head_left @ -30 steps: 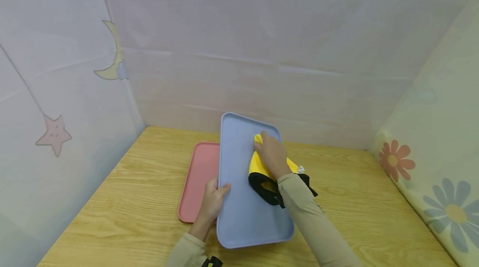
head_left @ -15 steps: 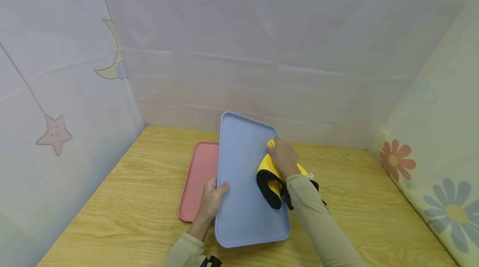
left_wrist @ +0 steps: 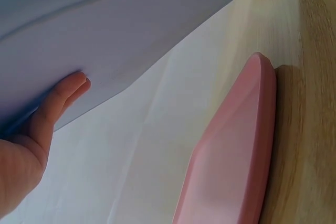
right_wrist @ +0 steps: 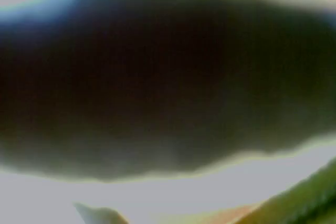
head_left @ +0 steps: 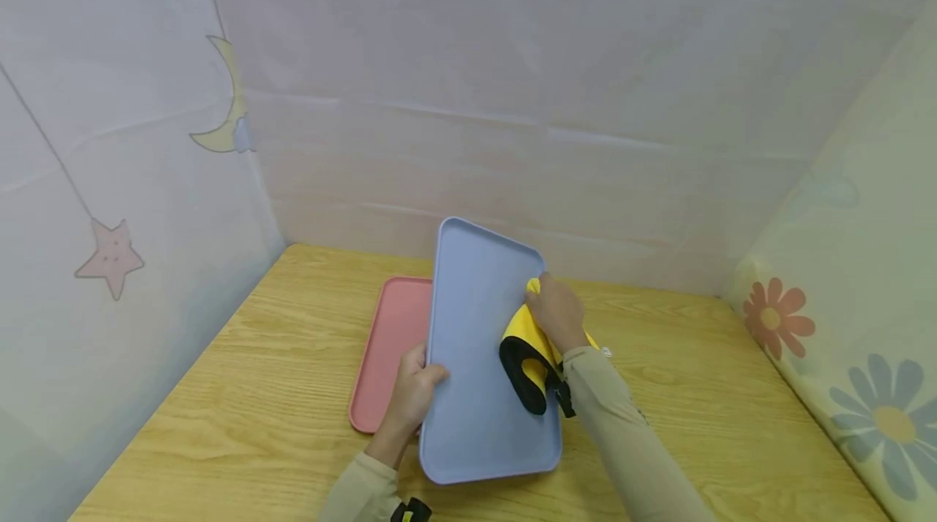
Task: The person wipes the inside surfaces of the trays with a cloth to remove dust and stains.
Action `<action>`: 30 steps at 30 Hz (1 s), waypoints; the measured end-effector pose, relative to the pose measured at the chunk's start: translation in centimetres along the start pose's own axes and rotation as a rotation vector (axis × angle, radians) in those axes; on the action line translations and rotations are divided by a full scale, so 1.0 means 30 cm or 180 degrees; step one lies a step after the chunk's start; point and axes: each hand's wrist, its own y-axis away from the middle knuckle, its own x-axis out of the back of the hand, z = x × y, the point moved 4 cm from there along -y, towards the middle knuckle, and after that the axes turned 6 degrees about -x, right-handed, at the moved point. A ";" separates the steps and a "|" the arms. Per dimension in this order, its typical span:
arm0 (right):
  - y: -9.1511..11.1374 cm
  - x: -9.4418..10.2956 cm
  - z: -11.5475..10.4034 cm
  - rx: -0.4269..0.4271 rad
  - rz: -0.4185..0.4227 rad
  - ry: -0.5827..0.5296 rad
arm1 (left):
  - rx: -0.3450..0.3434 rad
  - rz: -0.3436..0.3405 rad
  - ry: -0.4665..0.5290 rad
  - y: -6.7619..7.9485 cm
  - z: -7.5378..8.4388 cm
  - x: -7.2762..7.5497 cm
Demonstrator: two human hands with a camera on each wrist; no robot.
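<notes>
In the head view my left hand grips the left edge of a light blue rectangular tray, thumb on its inner face. The tray is held up and tilted above the table. From the left wrist view, fingers reach under the tray's pale underside. My right hand grips a bunched yellow cloth with a black border, held against the tray's right side. The cloth's lower part hangs in a fold over the tray's face. A dark blurred shape fills most of the right wrist view.
A pink tray lies flat on the wooden table, partly hidden behind the blue one. A pale fabric wall rises along the table's back edge, with printed fabric on both sides.
My right hand has moved right and a little down across the blue tray with the cloth. The tray's right side has turned slightly away, while my left hand keeps its grip.
</notes>
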 end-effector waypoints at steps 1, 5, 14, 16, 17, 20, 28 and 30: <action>0.003 -0.001 -0.006 -0.0002 -0.0009 -0.0022 | -0.0004 0.0009 -0.0009 -0.001 -0.001 0.000; 0.022 -0.004 -0.047 0.0038 -0.0036 -0.0082 | 0.0005 0.0067 -0.0002 -0.003 -0.001 0.003; 0.084 -0.002 -0.179 0.0267 0.0011 -0.0219 | 0.0009 0.0025 -0.0026 -0.006 -0.003 0.009; 0.099 0.000 -0.208 0.0354 0.0057 -0.0224 | 0.0010 -0.0011 -0.0004 -0.006 -0.004 0.008; 0.107 0.001 -0.222 0.0411 0.0087 -0.0214 | 0.0006 -0.0017 0.0005 -0.006 -0.003 0.008; 0.129 0.007 -0.261 0.0551 0.0181 -0.0215 | 0.0020 -0.0002 0.0022 -0.006 -0.006 0.008; 0.177 0.013 -0.337 0.0805 0.0271 -0.0187 | 0.0051 0.0046 0.0079 -0.007 -0.017 0.001; 0.191 0.017 -0.351 0.0868 0.0255 -0.0217 | 0.0014 0.0031 0.0053 -0.008 -0.017 -0.001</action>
